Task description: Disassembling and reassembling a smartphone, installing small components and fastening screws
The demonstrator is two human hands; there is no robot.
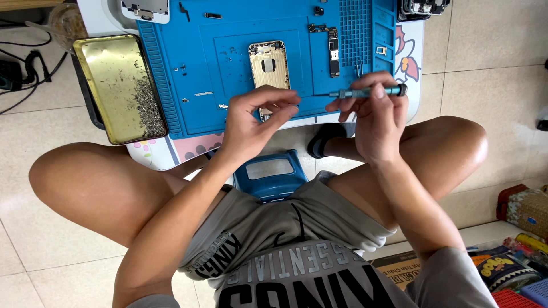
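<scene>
A low surface (pixel 408 63) carries a large blue rubber work mat (pixel 194 68), ribbed along its left edge and gridded with small square cells at its far right. Near the middle of the mat lies a gold-coloured metal phone back shell (pixel 269 65), rectangular with rounded corners, inner side up, with a pale round patch at its centre. Its near end is hidden behind the left hand's fingers. To the right of the shell lies a narrow dark circuit board (pixel 334 52), long and thin. Tiny screws and small parts are scattered over the mat, too small to tell apart.

Left of the mat sits a shallow brass-coloured rectangular metal tray (pixel 108 74) with a grey heap of small screws (pixel 148 111) along its right side. At the far edge, a white phone part (pixel 146 9) on the left and a dark device (pixel 423 7) on the right are both cut off by the frame. Near the person, between the knees, the blue plastic stool (pixel 270 174) shows only in part.

The right hand (pixel 374 122) is closed around a slim teal-handled precision screwdriver (pixel 370 91), held level above the near edge of the mat with its thin tip pointing left. The left hand (pixel 254 122) has thumb and forefinger pinched narrow just beside that tip, the other fingers curled loosely; whether something tiny sits in the pinch cannot be made out.
</scene>
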